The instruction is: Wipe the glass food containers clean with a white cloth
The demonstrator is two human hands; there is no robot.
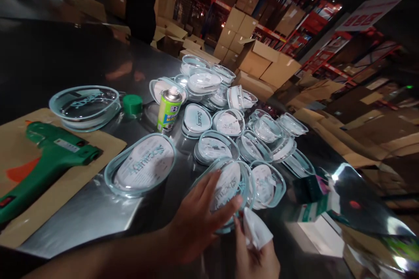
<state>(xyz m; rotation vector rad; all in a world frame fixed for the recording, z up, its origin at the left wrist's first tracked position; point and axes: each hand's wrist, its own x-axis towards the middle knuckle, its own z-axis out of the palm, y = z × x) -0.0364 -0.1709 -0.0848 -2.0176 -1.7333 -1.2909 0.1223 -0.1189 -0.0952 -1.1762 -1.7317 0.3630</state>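
Note:
My left hand [199, 213] lies over an oval clear plastic container [229, 178] with a pale blue rim. Its fingers stretch along the left side and the thumb crosses the front, holding it. A white card with "beauty" lettering shows inside the container. My right hand [257, 257] pinches a crumpled white tissue [257, 229] close to the container's front edge. To the left, another oval container [142, 165] rests on the dark metal table [88, 218]. Beyond my hands is a heap of similar containers [218, 148], some stacked.
A green spray can [168, 111] stands upright near its green cap [132, 104]. At left, a green glue gun [49, 152] lies on cardboard [36, 209], beside an open-topped container [85, 109]. Small boxes [321, 233] sit at right. Cartons [262, 63] and shelving fill the background.

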